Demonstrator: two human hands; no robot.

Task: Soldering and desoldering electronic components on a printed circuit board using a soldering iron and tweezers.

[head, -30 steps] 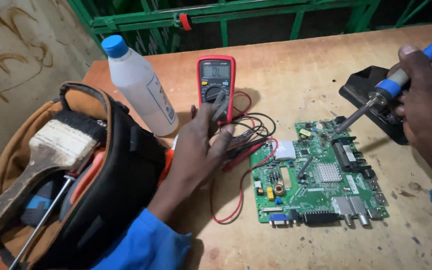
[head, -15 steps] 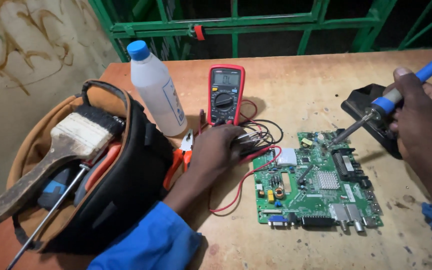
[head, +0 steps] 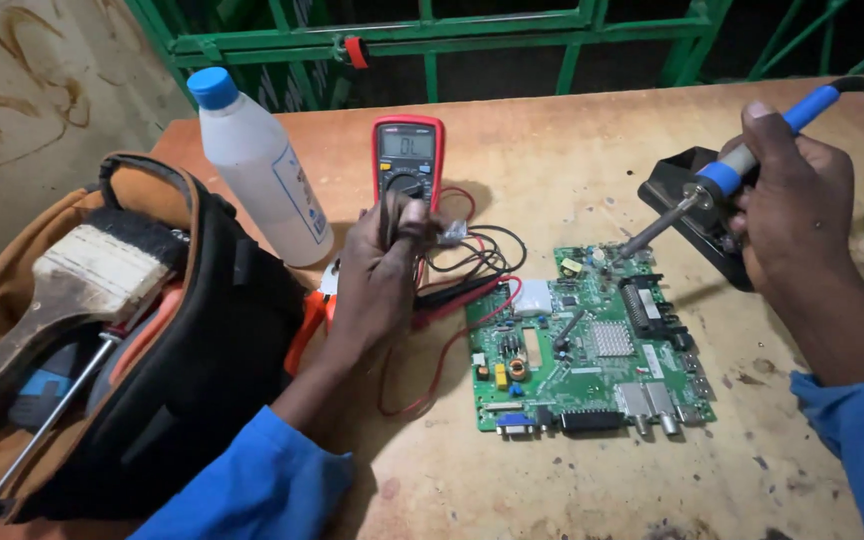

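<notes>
My left hand (head: 377,280) is raised over the red and black test leads (head: 472,275), with its fingers closed on a small silvery piece (head: 449,232) in front of the red multimeter (head: 407,155). What the piece is, I cannot tell. My right hand (head: 787,205) grips a blue-handled soldering iron (head: 742,165). The iron's tip (head: 624,250) hovers at the top edge of the green circuit board (head: 587,345), which lies flat on the wooden table (head: 552,140).
A white bottle with a blue cap (head: 257,165) stands left of the multimeter. An open tool bag (head: 182,350) at the left holds a paintbrush (head: 82,275) and a screwdriver (head: 42,430). Orange-handled pliers (head: 307,320) lie beside it. A black iron stand (head: 687,195) sits behind the iron. Green railing (head: 432,40) runs behind the table.
My left hand has lifted off the leads near the multimeter and now pinches a small piece. The soldering iron tip has stayed near the board's top edge.
</notes>
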